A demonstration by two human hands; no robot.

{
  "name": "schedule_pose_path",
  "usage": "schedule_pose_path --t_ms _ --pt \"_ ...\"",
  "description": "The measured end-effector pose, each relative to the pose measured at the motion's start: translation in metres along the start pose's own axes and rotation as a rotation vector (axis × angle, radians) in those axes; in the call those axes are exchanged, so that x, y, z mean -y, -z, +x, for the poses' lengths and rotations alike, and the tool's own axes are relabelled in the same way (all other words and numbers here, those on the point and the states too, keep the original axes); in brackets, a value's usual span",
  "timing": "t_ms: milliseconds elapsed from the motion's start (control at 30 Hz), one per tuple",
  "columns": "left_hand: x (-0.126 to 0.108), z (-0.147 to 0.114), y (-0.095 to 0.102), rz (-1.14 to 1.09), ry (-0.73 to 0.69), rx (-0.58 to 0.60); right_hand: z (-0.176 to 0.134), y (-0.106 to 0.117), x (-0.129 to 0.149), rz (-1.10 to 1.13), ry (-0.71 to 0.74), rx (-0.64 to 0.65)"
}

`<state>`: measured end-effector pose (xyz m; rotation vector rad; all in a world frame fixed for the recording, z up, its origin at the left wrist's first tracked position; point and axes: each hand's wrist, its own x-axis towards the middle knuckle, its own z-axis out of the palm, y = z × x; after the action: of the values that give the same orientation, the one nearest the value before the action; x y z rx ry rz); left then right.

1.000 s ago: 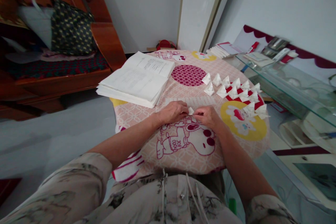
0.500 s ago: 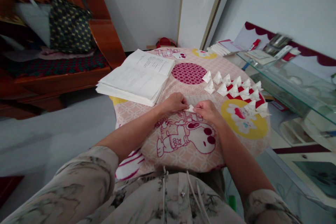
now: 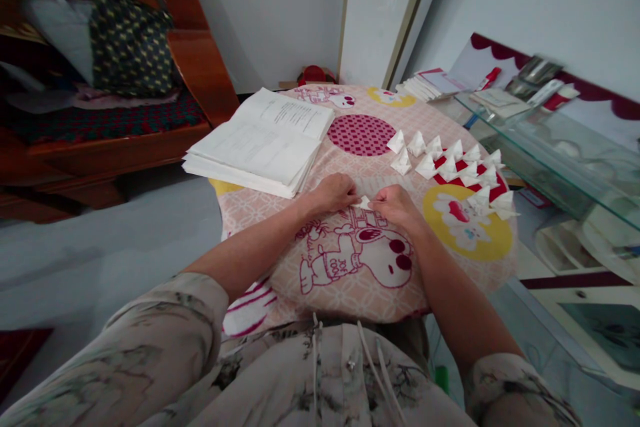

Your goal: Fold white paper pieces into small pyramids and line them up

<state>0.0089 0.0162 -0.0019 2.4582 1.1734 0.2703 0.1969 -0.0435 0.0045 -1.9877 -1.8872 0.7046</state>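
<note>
A small piece of folded white paper (image 3: 365,203) is pinched between my two hands, just above the patterned tablecloth (image 3: 345,307). My left hand (image 3: 337,192) grips its left side with closed fingers. On its right side, my right hand (image 3: 393,203) closes thumb and fingers on the paper. Part of the paper is hidden by the fingertips. To the right of my hands, several folded white paper pieces (image 3: 449,167) with pointed tops stand in rows on the cloth.
A thick open book (image 3: 260,140) lies at the table's left. Beyond the right edge is a glass shelf (image 3: 550,153) with metal containers (image 3: 534,77). A stack of papers (image 3: 430,84) sits at the back right. A wooden bench (image 3: 200,73) with a dark patterned bag (image 3: 130,40) stands left.
Both hands keep hold of the folded paper in nearly the same place, with only slight finger movement. The whole view has shifted a little.
</note>
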Motion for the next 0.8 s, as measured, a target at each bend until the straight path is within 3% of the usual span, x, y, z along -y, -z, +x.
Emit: schedule_pose_path --t_ms 233,433,800 --pt "0.006 -0.006 0.004 0.034 -0.070 0.046 0.002 0.001 -0.001 -0.004 -0.009 0.021" --pt "0.002 -0.014 0.002 0.046 -0.029 0.010 -0.001 0.002 -0.002 0.068 -0.018 0.044" --pt "-0.002 -0.015 0.003 0.132 -0.022 0.058 -0.007 -0.001 -0.002 0.081 -0.017 -0.029"
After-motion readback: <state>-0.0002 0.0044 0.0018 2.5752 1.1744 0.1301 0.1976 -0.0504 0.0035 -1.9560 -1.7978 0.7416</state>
